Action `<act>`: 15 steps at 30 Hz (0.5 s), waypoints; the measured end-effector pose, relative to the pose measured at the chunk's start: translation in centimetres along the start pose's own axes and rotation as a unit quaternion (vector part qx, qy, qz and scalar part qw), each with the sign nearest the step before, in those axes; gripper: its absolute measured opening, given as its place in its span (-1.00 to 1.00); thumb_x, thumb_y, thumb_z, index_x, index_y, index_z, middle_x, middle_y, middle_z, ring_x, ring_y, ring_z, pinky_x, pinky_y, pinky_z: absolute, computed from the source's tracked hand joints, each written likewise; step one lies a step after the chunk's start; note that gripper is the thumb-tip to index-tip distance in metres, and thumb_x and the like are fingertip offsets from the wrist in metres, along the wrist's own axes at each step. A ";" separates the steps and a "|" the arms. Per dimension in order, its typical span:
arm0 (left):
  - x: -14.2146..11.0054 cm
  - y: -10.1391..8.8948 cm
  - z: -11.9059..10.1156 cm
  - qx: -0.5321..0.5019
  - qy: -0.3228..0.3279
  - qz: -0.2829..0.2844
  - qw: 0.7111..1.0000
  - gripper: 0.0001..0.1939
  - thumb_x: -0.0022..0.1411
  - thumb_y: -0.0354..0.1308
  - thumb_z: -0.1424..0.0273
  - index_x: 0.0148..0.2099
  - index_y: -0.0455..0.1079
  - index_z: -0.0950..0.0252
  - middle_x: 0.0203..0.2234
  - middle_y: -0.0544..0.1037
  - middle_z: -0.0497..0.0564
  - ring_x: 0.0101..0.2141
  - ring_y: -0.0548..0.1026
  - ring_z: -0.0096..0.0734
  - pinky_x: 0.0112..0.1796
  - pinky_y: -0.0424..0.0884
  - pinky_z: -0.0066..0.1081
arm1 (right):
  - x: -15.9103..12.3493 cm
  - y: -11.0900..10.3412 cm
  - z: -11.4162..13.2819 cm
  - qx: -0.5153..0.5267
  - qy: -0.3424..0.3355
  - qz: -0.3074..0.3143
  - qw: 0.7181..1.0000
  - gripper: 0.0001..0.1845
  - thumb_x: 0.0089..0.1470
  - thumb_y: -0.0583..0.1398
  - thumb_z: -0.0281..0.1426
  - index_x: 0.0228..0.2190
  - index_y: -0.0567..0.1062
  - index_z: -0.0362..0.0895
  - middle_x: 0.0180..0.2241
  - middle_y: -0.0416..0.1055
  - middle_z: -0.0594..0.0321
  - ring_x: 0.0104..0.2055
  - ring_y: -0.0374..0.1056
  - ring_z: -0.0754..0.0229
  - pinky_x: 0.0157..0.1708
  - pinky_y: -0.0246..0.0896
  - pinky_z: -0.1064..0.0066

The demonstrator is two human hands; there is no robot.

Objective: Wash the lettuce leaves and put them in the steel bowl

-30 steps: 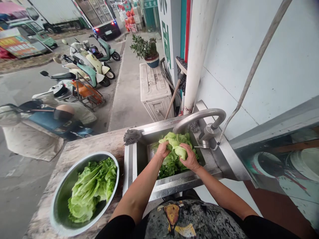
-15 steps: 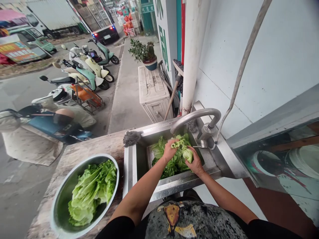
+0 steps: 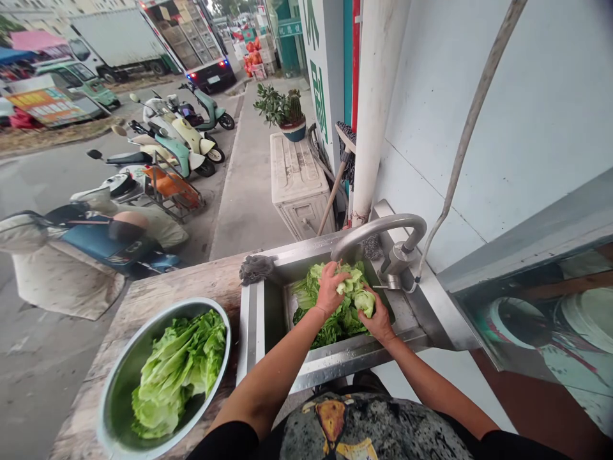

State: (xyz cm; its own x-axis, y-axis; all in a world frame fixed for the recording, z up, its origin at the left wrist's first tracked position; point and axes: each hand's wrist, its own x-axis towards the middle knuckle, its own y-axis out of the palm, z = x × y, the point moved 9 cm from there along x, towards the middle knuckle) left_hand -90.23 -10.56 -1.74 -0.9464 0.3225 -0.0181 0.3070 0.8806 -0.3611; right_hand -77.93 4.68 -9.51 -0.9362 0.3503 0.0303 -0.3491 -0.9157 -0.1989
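Note:
Over the metal sink [image 3: 258, 319], my right hand [image 3: 380, 321] is wrapped round the pale base of a head of lettuce [image 3: 365, 301]. My left hand [image 3: 329, 291] is closed on the leaves of that same head, on its left side; part of the grip is hidden behind the fingers. Below both hands, loose green lettuce leaves [image 3: 330, 327] fill much of the basin. The curved faucet [image 3: 378, 223] arches just above my hands, and I cannot make out running water. To the left stands a metal bowl [image 3: 112, 383] holding more lettuce [image 3: 179, 370].
The bowl rests on a worn wooden table [image 3: 201, 281] against the sink. A dark grey cloth [image 3: 256, 268] lies on the sink's back left corner. Behind the sink are a mop [image 3: 335, 185], a white pipe [image 3: 376, 115] and a boxy unit [image 3: 299, 172] bearing a potted plant [image 3: 293, 121]. Parked scooters [image 3: 186, 140] line the pavement.
My left hand has risen slightly and turned, its fingers now reaching over the leaves. My right hand keeps its hold on the lettuce base. The view has shifted slightly.

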 end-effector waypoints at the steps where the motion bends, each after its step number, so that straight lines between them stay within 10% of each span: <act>1: 0.2 -0.1 0.5 -0.016 -0.022 -0.003 1.000 -0.66 -0.11 0.34 0.66 -0.28 0.69 0.18 0.17 0.59 0.23 0.40 0.25 0.28 0.44 0.01 0.18 | 0.2 0.0 0.0 0.006 0.022 -0.001 1.000 -0.27 -0.10 0.27 -0.20 0.15 0.50 -0.13 0.19 0.54 -0.11 0.23 0.51 -0.23 0.28 0.44 -0.07; 7: 0.3 -1.9 6.2 -0.094 -0.248 -0.044 0.963 -0.80 -0.04 0.51 0.41 -0.32 0.60 0.20 -0.37 0.64 0.04 0.02 0.59 0.05 0.15 0.48 -0.13 | 2.0 0.9 0.3 0.090 0.188 0.013 0.978 -0.26 -0.20 0.40 0.00 0.00 0.56 -0.12 0.00 0.62 -0.04 0.08 0.54 -0.26 0.17 0.47 -0.06; 15: 0.5 -1.1 5.4 -0.242 -0.254 0.054 0.935 -0.28 -0.27 0.73 0.18 -0.04 0.66 0.33 0.00 0.71 0.21 0.05 0.63 0.04 0.22 0.46 -0.11 | 5.4 5.1 2.9 0.236 0.241 0.086 0.937 -0.29 -0.25 0.51 -0.04 -0.07 0.59 -0.08 0.09 0.60 0.02 0.23 0.48 -0.27 0.15 0.48 0.03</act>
State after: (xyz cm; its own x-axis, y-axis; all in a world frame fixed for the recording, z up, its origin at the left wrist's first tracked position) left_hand -91.55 -13.22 -6.43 -0.7956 0.3205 -0.5141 0.2965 0.9460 0.1309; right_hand -84.87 1.32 -7.48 -0.8924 0.1337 -0.4309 -0.2811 -0.9119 0.2990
